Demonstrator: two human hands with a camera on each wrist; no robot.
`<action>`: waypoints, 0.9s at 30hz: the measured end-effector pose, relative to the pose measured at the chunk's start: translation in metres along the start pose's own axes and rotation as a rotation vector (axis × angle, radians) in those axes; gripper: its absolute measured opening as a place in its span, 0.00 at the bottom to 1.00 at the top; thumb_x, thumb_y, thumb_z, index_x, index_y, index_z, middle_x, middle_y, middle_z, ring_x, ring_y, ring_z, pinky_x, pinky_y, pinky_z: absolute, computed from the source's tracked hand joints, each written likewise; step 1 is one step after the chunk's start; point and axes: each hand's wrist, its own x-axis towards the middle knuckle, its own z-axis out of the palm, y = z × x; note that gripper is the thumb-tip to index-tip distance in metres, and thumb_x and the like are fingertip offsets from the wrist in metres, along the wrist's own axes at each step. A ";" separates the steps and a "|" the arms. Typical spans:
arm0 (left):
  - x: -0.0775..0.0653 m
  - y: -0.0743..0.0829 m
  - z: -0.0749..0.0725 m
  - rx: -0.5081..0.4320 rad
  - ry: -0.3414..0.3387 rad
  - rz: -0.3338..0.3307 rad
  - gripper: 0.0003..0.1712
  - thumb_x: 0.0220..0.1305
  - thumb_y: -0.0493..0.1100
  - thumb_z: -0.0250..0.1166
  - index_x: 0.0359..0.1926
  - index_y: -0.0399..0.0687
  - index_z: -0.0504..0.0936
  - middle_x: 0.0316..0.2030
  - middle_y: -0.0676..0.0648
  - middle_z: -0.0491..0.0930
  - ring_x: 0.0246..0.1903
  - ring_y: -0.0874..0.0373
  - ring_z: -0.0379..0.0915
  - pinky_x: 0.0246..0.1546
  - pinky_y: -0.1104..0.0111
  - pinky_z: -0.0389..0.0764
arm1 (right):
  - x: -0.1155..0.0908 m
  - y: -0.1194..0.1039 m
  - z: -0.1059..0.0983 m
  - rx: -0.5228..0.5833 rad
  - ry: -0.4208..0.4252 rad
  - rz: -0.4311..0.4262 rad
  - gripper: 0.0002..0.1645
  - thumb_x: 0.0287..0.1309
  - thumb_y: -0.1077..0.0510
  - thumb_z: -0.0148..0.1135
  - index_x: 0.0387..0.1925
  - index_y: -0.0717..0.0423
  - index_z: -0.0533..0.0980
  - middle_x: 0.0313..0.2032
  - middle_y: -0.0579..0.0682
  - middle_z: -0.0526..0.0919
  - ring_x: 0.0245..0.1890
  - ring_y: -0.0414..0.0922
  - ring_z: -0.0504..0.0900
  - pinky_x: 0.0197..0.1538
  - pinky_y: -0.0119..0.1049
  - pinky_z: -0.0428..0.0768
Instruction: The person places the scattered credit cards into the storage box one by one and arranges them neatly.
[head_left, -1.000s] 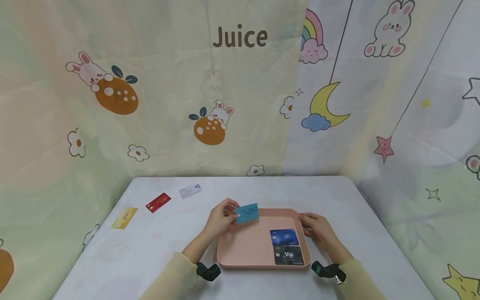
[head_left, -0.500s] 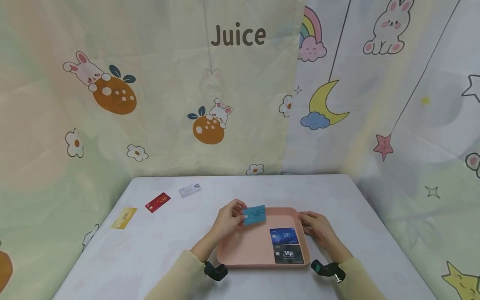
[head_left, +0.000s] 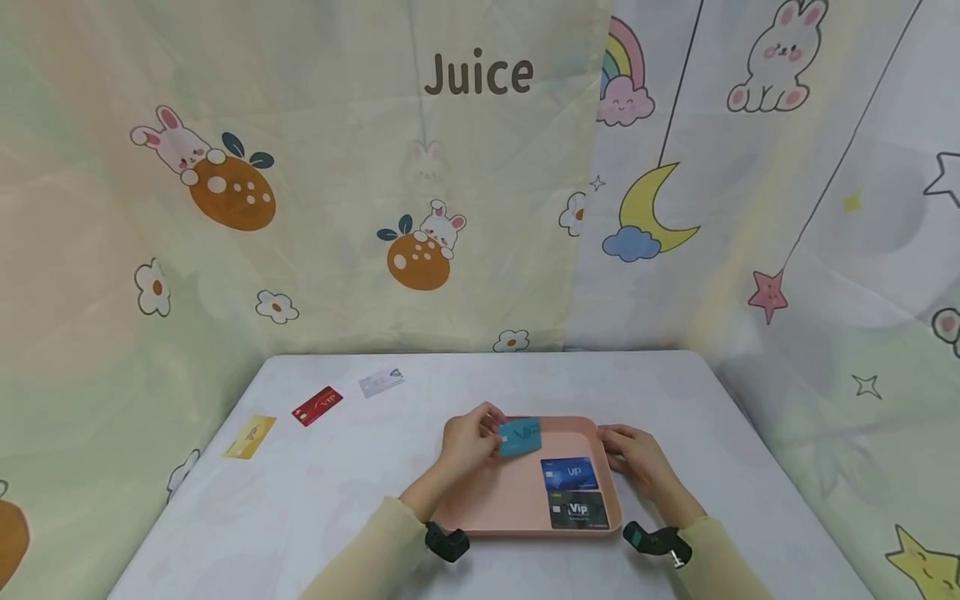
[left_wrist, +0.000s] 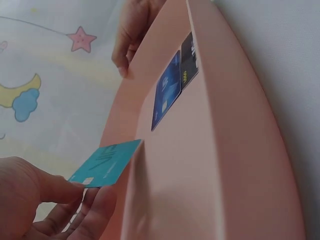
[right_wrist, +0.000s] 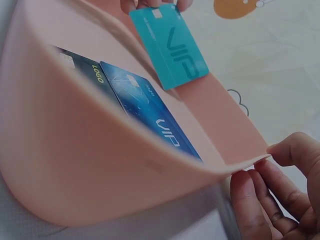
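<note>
My left hand (head_left: 497, 434) pinches a teal VIP card (head_left: 521, 436) by its left end, just above the far part of a pink tray (head_left: 495, 498). In the left wrist view the thumb and fingers (left_wrist: 60, 189) grip the teal card (left_wrist: 106, 162) over the tray's rim (left_wrist: 235, 150). A blue VIP card (head_left: 568, 473) and a black VIP card (head_left: 577, 510) lie flat in the tray's right half. My right hand (head_left: 613, 447) holds the tray's far right corner. Its fingertips (right_wrist: 250, 186) sit at the rim (right_wrist: 100, 165).
A yellow card (head_left: 249, 436), a red card (head_left: 317, 405) and a white card (head_left: 381, 382) lie spread on the white table (head_left: 337, 483) to the left. Printed curtains close off the back and both sides.
My left hand has carried the teal card to the right and slightly lower, from the tray's left far edge to over its far middle. The right hand stayed at the tray's corner.
</note>
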 end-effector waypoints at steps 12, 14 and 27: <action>0.008 0.005 0.013 0.130 -0.028 0.033 0.14 0.61 0.31 0.66 0.47 0.48 0.81 0.34 0.52 0.79 0.31 0.61 0.73 0.29 0.72 0.75 | 0.002 0.002 -0.001 0.008 -0.004 -0.017 0.30 0.72 0.51 0.60 0.65 0.68 0.73 0.59 0.67 0.80 0.50 0.47 0.83 0.49 0.35 0.87; 0.009 0.006 0.016 0.145 -0.035 0.046 0.14 0.62 0.31 0.66 0.47 0.47 0.81 0.35 0.52 0.79 0.33 0.61 0.73 0.31 0.72 0.76 | 0.002 0.004 -0.001 0.007 -0.005 -0.019 0.30 0.72 0.50 0.60 0.65 0.68 0.73 0.59 0.67 0.80 0.51 0.47 0.83 0.49 0.35 0.87; 0.016 0.010 0.031 0.179 -0.059 0.055 0.14 0.62 0.30 0.65 0.47 0.48 0.80 0.35 0.50 0.80 0.33 0.60 0.72 0.33 0.71 0.76 | 0.002 0.005 0.000 0.013 0.001 -0.016 0.30 0.72 0.50 0.60 0.65 0.67 0.73 0.60 0.67 0.79 0.53 0.49 0.82 0.48 0.33 0.87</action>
